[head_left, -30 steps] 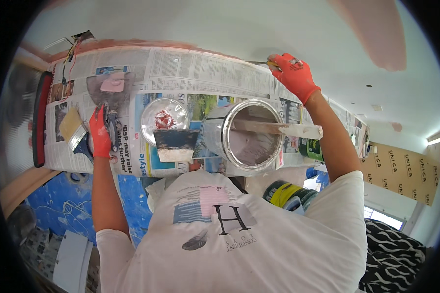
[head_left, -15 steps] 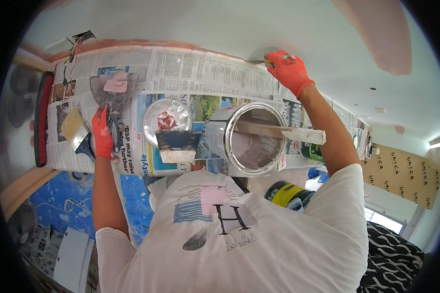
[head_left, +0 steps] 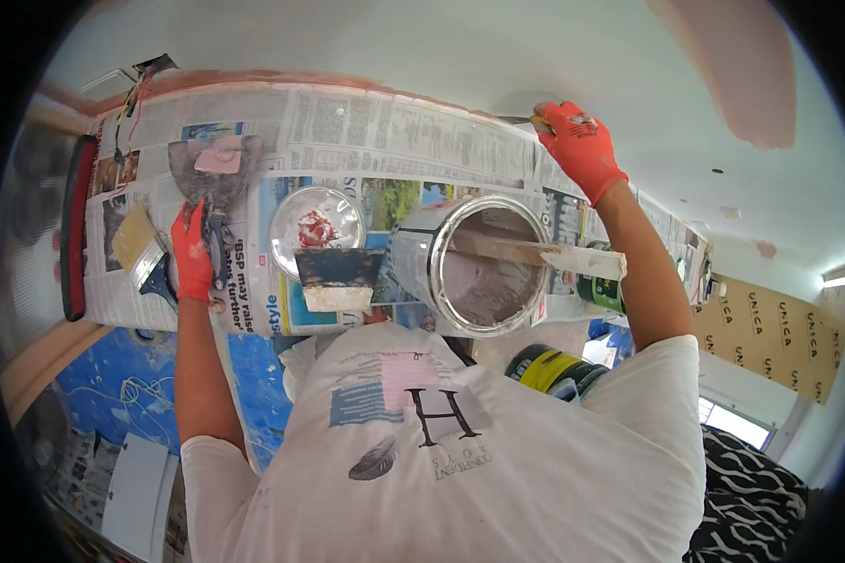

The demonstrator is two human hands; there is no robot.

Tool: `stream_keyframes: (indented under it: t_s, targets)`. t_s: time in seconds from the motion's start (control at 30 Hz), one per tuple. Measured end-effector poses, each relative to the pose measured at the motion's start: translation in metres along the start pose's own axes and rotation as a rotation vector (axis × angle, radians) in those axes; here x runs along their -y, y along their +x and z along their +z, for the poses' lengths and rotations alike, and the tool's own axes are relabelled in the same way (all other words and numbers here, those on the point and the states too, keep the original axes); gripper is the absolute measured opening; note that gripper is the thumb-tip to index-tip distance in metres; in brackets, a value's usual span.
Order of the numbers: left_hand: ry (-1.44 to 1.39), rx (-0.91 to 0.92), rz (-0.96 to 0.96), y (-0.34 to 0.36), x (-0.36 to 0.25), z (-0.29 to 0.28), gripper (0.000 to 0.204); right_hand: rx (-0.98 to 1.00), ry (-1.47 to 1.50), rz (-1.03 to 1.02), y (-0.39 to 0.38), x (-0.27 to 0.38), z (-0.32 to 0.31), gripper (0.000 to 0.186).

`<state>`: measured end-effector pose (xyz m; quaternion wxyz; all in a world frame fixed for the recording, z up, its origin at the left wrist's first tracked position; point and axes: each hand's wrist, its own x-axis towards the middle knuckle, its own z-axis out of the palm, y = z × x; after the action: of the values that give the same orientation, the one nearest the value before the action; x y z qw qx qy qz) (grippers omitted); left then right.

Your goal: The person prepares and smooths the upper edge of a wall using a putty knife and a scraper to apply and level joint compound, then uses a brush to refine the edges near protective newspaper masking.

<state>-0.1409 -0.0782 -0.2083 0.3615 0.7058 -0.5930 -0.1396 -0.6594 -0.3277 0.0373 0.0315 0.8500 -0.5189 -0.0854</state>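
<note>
Right orange-gloved hand (head_left: 580, 143) clamping thin yellow-handled blade (head_left: 515, 120), pointing toward nine o'clock; left orange-gloved hand (head_left: 192, 255) gripping broad grey spatula (head_left: 212, 188) (pink putty (head_left: 218, 155) atop), pointing toward twelve.

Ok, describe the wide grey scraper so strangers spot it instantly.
On the newspaper-covered surface, find the orange-gloved left hand. Beyond its fingertips spreads the wide grey scraper; unlike the blue-handled, pale-bristled paintbrush nearby, it carries pink paste.

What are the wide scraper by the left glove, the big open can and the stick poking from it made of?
Wide scraper: probably a metal blade, dull grey and smeared.
Big open can: likely metal, given the shiny rim, though smears hide some.
Stick: apparently wood, brownish where the pale coating is thin.
</note>
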Motion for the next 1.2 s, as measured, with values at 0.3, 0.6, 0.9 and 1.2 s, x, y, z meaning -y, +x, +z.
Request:
stream_keyframes:
  t_s: [0.3, 0.6, 0.9, 1.2]
  targets:
    - [-0.046, 0.002, -0.068, 0.006, -0.026, -0.006, 0.037, -0.023, 0.026, 0.010, 0.008, -0.022, 0.030, 0.021]
    - [-0.174, 0.010, -0.145, 0.010, -0.038, -0.007, 0.036, -0.097, -0.005, -0.030, 0.009, -0.022, 0.035, 0.025]
    - [-1.002, 0.028, -0.220, 0.018, -0.094, -0.018, 0.039, -0.315, 0.271, -0.055, -0.054, -0.016, -0.045, 0.019]
    - [-0.861, 0.782, 0.219, 0.107, -0.219, 0.014, 0.047, 0.447, 1.766, 0.155, -0.043, 0.022, -0.116, 0.034]
